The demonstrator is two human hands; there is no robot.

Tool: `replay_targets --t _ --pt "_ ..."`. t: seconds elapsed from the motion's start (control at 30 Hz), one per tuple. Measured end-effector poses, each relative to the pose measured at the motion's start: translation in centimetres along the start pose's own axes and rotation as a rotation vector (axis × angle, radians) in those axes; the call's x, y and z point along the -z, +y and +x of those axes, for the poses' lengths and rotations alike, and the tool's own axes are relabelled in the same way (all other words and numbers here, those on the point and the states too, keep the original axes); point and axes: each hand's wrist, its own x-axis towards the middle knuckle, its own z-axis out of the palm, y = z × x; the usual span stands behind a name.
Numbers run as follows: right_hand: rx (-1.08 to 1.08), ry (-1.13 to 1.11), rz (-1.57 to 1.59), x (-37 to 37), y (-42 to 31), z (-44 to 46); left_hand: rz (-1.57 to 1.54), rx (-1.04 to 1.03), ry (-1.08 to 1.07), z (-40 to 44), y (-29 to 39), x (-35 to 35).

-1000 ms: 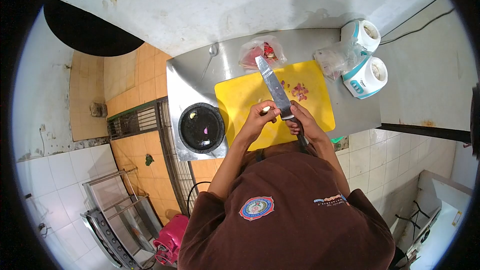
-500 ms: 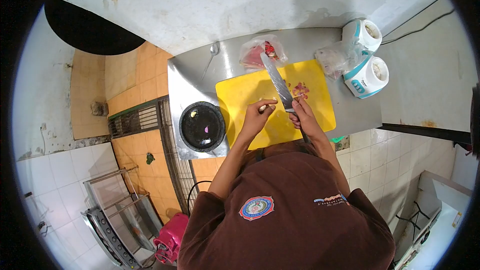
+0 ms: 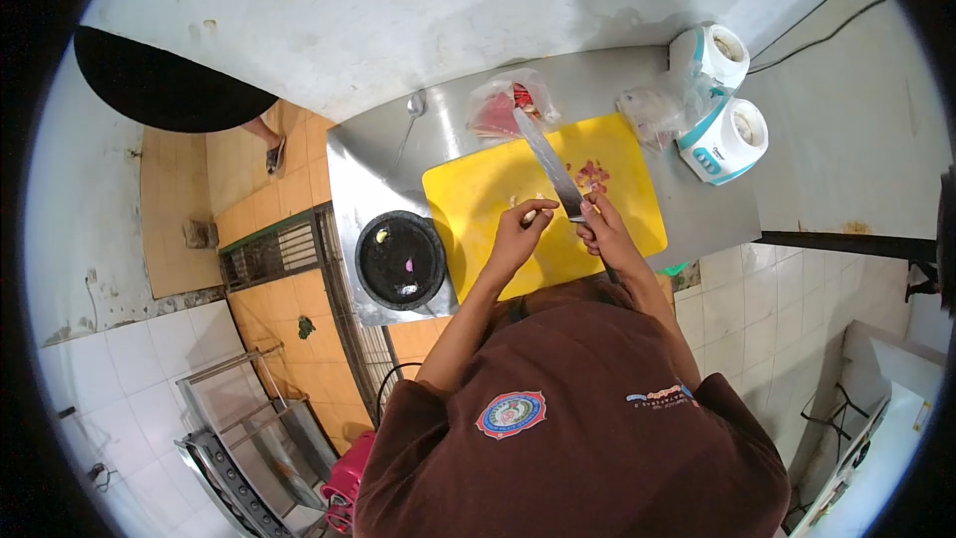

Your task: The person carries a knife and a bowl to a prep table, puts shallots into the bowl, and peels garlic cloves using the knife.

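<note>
My right hand (image 3: 603, 231) is wrapped round the handle of a large knife (image 3: 549, 161), its blade slanting up and left over the yellow cutting board (image 3: 473, 194). My left hand (image 3: 519, 235) pinches a small pale clove (image 3: 529, 217) just left of the blade, not touching it. Chopped reddish pieces (image 3: 592, 176) lie on the board to the right of the knife. Left of the board stands a black stone mortar (image 3: 400, 274) with a few small pieces inside. Behind the board is a clear plastic bag (image 3: 501, 110) with red contents.
A spoon (image 3: 409, 125) lies at the back left of the steel table (image 3: 373, 149). Two white and teal appliance bases (image 3: 725, 144) and another plastic bag (image 3: 647, 117) are at the right. A person's foot (image 3: 275, 154) shows on the floor at upper left.
My left hand has moved off the blade, leftward, keeping the clove. The view has shifted slightly. A person's foot has come into view at upper left.
</note>
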Motion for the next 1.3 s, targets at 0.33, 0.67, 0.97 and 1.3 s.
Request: replay_targets --t 0.33,0.67,0.97,1.3 --pt "0.104 -0.005 -0.102 0.4 -0.7 -2.0 -0.717 0.210 -0.120 0.3 0.4 -0.3" --pt "0.145 -0.118 -0.185 1.2 -0.9 -2.9 -0.839 0.140 -0.142 1.2 -2.3 -0.9" --pt "0.110 -0.190 -0.193 0.1 -1.8 -3.5 -0.968 0.202 -0.209 1.3 -2.0 -0.6" --pt "0.237 -0.081 -0.339 -0.3 -1.7 -3.4 -0.929 0.153 -0.162 0.8 -0.7 -0.6"
